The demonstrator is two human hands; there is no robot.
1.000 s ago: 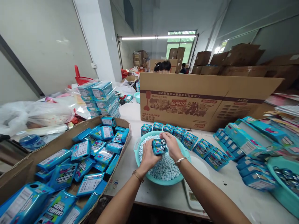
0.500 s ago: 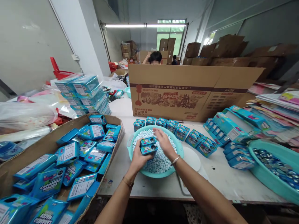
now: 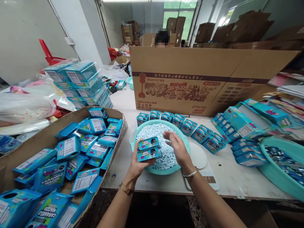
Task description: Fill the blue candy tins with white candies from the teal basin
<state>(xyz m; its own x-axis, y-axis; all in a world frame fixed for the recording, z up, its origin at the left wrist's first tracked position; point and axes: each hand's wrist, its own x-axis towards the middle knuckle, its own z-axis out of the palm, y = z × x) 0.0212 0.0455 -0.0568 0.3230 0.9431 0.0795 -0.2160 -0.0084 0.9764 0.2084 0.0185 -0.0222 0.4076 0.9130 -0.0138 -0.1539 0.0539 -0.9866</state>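
Observation:
My left hand (image 3: 137,163) is closed around two small blue candy boxes (image 3: 149,148), one stacked above the other, each with a round hole at its right end. It holds them over a teal basin (image 3: 184,139) filled with small pale blue round candies (image 3: 155,130). My right hand (image 3: 177,148) hovers over the candies just right of the boxes, fingers stretched and slightly curled, holding nothing I can make out. A curved row of the same small blue boxes (image 3: 187,126) stands on the white table behind the basin.
A cardboard tray (image 3: 45,142) of flat blue cartons fills the left. A large brown carton (image 3: 201,79) stands behind the basin, with a person behind it. A white scale (image 3: 201,164) lies right of the basin. Another teal basin (image 3: 282,166) with shiny pieces sits far right.
My left hand has drawn the two boxes nearer to me, toward the basin's near edge. My right hand has left the boxes and opened over the candies. My view has tilted down.

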